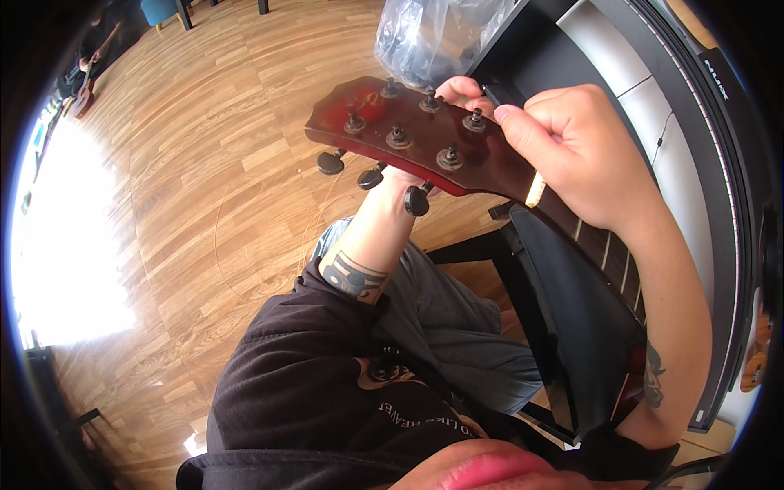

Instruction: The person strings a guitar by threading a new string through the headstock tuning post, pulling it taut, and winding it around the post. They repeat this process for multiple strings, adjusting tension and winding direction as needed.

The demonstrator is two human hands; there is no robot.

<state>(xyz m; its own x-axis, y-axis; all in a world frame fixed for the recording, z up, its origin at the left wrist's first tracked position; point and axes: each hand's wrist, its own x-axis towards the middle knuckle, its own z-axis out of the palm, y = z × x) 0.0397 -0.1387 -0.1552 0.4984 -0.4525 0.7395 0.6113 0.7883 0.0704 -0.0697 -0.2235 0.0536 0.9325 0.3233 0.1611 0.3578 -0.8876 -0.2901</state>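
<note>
A dark red guitar headstock with metal string posts points up and left in front of me. No strings show on its posts or on the fretboard below the pale nut. Black tuning pegs stick out along its near edge. My left hand reaches beneath the headstock, its palm mostly hidden and its curled fingertips showing beyond the far edge. There my right hand, thumb and fingers closed, pinches a black tuning peg beside the left fingertips.
To the right, close beside the guitar neck, runs a black piano keyboard. A clear plastic bag lies beyond the headstock. Thin loose strings curl on the wooden floor. Another guitar stands far left, near a blue stool.
</note>
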